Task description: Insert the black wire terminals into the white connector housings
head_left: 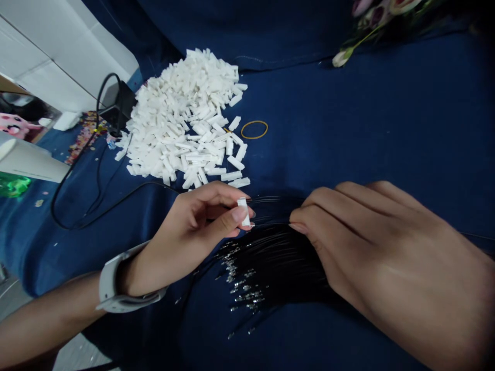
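Between the thumb and fingers of my left hand is a small white connector, held upright. My right hand is closed, its thumb and index finger pinching a thin black wire whose metal tip lies at the connector's lower end. More thin wires run from the connector's upper part toward my right hand. Below both hands lies a thick bundle of black wires with shiny metal tips pointing left. Whether the pinched wire's tip is inside the connector, I cannot tell.
A large pile of white connectors lies beyond my left hand, with a yellow rubber band beside it. A black adapter with its cable and a white cup are at left. Flowers lie at the back right.
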`<action>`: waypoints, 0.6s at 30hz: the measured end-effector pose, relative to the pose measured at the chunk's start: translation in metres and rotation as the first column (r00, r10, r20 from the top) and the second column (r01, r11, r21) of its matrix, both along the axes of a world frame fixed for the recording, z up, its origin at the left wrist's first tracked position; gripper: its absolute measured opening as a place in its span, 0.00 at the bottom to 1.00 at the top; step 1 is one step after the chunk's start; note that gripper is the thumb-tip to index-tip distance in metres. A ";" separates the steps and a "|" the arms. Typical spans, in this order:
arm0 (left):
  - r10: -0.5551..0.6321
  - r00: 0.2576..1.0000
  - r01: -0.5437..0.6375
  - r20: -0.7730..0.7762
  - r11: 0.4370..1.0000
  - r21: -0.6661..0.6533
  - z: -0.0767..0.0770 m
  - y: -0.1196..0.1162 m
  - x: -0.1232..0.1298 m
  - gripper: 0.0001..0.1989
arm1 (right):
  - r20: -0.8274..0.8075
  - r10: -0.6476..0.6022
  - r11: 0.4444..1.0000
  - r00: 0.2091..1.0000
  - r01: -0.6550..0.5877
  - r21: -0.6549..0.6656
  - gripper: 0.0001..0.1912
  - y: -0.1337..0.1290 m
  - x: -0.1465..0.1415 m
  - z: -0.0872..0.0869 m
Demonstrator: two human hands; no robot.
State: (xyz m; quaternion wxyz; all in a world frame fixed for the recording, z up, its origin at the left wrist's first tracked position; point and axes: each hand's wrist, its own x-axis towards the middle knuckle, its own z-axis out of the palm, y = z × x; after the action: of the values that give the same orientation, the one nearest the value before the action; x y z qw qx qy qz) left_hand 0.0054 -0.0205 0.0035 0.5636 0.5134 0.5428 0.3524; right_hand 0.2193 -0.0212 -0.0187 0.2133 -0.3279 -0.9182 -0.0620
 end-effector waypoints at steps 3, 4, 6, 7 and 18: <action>0.005 1.000 -0.005 -0.011 1.000 -0.010 0.001 0.000 0.000 0.03 | 0.006 -0.005 1.000 1.000 0.005 0.001 0.10 0.001 0.001 -0.001; 0.008 1.000 -0.008 -0.012 1.000 -0.012 0.001 0.000 0.000 0.03 | 0.006 -0.002 1.000 1.000 0.003 -0.005 0.10 0.001 0.002 -0.002; 0.010 1.000 -0.010 -0.015 1.000 -0.014 0.002 0.001 -0.001 0.03 | 0.004 -0.005 1.000 1.000 0.005 -0.008 0.09 0.001 0.004 -0.002; 0.009 1.000 -0.009 -0.014 1.000 -0.013 0.002 0.001 -0.001 0.03 | 0.008 -0.007 1.000 1.000 0.007 -0.008 0.09 0.000 0.004 -0.002; -0.006 1.000 0.006 -0.020 1.000 0.006 0.000 0.000 -0.002 0.04 | -0.003 0.026 0.999 1.000 -0.026 -0.020 0.09 0.004 0.002 -0.002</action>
State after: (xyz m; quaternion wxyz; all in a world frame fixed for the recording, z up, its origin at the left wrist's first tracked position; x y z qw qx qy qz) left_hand 0.0030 -0.0205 0.0035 0.5575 0.5203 0.5459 0.3471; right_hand 0.2216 -0.0170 -0.0203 0.2119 -0.3182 -0.9227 -0.0494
